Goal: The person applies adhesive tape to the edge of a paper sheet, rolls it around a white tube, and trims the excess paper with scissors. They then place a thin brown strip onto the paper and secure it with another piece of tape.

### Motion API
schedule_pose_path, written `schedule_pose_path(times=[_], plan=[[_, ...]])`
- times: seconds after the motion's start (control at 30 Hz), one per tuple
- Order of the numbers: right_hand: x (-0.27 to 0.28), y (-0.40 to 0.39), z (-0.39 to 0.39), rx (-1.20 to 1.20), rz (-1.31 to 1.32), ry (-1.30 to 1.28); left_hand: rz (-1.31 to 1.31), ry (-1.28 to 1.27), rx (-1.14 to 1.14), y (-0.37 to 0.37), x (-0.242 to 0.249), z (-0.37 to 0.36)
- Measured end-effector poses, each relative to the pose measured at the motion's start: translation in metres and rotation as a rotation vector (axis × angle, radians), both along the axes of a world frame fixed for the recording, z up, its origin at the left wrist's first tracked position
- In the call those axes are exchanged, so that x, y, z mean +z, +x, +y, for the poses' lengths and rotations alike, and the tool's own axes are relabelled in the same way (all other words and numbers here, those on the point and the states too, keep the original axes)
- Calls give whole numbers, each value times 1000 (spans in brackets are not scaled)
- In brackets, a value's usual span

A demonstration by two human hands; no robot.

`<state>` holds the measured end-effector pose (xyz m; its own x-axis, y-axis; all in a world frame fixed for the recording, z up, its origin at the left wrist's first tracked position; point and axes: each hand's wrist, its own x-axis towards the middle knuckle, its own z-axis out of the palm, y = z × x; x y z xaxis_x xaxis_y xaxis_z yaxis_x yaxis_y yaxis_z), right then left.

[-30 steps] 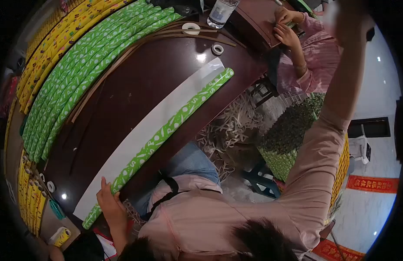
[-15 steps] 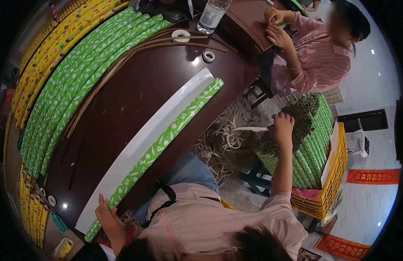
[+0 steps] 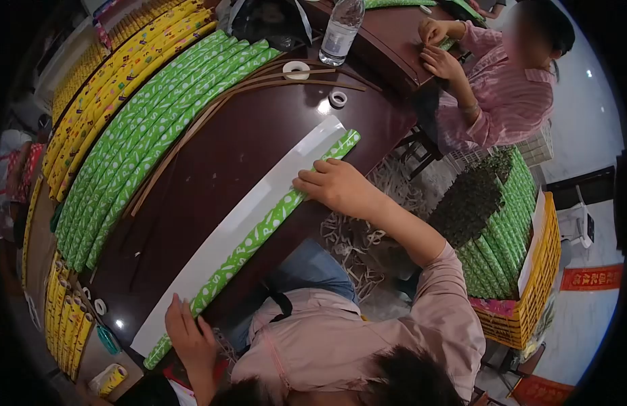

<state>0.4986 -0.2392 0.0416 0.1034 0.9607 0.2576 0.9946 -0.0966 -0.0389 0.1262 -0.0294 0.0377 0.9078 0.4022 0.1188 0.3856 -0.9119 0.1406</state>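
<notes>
A partly rolled sheet of green wrapping paper (image 3: 249, 245) with white letters and shapes lies slantwise along the edge of the dark table. Its white back (image 3: 259, 193) spreads flat beyond the roll. My left hand (image 3: 190, 335) is on the near end, fingers over the roll and thumb on the side toward me. Toward the far end, my right hand (image 3: 334, 186) grips the roll from above with bent fingers; its fingertips touch the white side.
Finished green rolls (image 3: 134, 159) and yellow rolls (image 3: 114, 88) line the table's left. Brown strips (image 3: 212, 101), tape rolls (image 3: 338, 99) and a water bottle (image 3: 341, 34) lie beyond. A yellow crate (image 3: 523, 298) of green rolls stands right; another person (image 3: 503, 95) sits across.
My right hand let go of a white strip over the floor scraps and came left onto the paper roll. My left hand stays at the near end. The whole view shifted slightly.
</notes>
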Motion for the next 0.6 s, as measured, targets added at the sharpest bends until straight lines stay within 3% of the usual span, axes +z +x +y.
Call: schedule_pose_path(times=[0.27, 0.33, 0.4, 0.47, 0.53, 0.6], plan=[[-2, -19, 1, -15, -23, 24, -195, -132, -178, 94, -22, -30], [5, -11, -1, 3, 234, 56, -213, -161, -160, 97, -24, -33], [2, 8, -7, -199, 658, 341, -224, -196, -170, 95, -24, -33], [-25, 53, -15, -596, 740, 694, -229, -194, -164, 94, -25, -34], [-31, 83, -19, -771, 887, 599, -239, -187, -171, 95, -26, -33], [-28, 87, -16, -788, 964, 583, -236, -200, -172, 95, -26, -32]])
